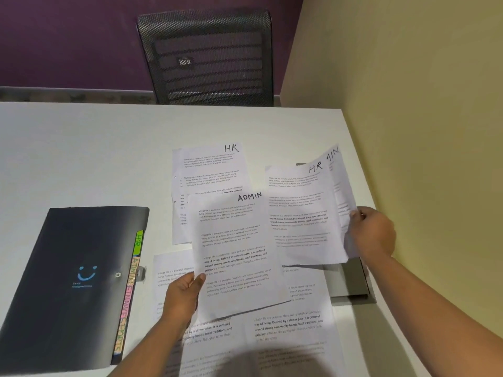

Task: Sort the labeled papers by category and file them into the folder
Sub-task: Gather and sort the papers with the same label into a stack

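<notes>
My left hand (183, 293) pinches the lower left edge of a sheet marked ADMIN (236, 251), lifted above the white table (81, 148). My right hand (373, 235) grips the right edge of a small stack whose top sheet reads HR (298, 213); a bent sheet ending in "IN" (340, 180) sticks out behind it. Another HR sheet (209, 170) lies flat at the middle of the table. More printed sheets (288, 330) lie near the front edge. A black folder (70, 284) lies shut at the left, with coloured tabs (132, 278) reading HR and ADMIN along its right edge.
A grey flat board (348, 281) lies under the papers at the right, by the yellow wall (422, 104). A black mesh chair (209, 58) stands behind the table's far edge, against a purple wall. The table's right edge meets the yellow wall.
</notes>
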`<action>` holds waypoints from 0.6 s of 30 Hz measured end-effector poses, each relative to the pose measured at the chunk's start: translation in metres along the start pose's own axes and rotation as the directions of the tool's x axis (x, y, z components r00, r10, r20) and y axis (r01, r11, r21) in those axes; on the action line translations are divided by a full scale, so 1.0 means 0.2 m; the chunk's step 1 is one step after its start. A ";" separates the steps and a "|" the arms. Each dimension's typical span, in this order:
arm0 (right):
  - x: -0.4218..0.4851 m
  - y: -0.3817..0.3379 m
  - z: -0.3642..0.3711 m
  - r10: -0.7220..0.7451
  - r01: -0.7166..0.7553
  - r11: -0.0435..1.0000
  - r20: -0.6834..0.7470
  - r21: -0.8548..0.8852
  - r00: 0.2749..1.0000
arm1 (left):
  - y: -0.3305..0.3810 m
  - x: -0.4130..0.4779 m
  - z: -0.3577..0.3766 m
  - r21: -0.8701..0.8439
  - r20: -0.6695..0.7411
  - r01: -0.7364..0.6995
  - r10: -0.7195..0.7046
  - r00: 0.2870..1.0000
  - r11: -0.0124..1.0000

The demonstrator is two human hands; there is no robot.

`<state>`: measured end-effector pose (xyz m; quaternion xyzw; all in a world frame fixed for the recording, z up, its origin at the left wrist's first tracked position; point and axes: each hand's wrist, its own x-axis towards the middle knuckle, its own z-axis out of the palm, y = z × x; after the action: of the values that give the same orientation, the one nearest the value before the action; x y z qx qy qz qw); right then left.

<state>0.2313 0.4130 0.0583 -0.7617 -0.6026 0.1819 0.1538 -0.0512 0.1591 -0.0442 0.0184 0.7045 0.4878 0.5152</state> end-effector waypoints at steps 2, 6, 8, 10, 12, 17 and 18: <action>0.04 -0.01 -0.07 -0.041 0.040 0.999 -0.094 -0.010 0.995 | 0.00 0.00 0.00 -0.006 0.000 0.016 -0.016 1.000 1.000; 0.11 -0.01 -0.24 -0.110 0.128 0.990 -0.278 0.050 0.954 | 0.01 -0.01 0.00 0.033 -0.017 0.006 -0.005 1.000 0.999; 0.12 0.01 -0.30 -0.118 0.180 0.971 -0.344 0.154 0.931 | 0.01 -0.01 0.00 0.035 -0.023 0.004 -0.003 1.000 0.999; 0.13 0.03 -0.36 -0.100 0.226 0.933 -0.401 0.280 0.910 | 0.02 -0.02 0.00 0.017 -0.022 0.019 -0.018 1.000 1.000; 0.11 0.04 -0.40 -0.026 0.233 0.875 -0.440 0.424 0.898 | 0.03 -0.02 0.00 0.011 -0.022 0.025 -0.025 0.999 1.000; -0.13 0.05 -0.33 0.031 0.126 0.824 -0.267 0.553 0.963 | 0.06 -0.06 0.01 -0.006 0.006 0.035 -0.035 0.999 0.999; -0.22 0.07 -0.28 0.029 0.071 0.832 -0.172 0.550 0.985 | 0.07 -0.08 0.02 -0.004 0.016 0.028 -0.028 0.999 1.000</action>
<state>0.2593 0.3672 0.1053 -0.6908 -0.5167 0.2797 0.4214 -0.0482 0.1604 -0.0233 0.0113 0.6997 0.4817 0.5276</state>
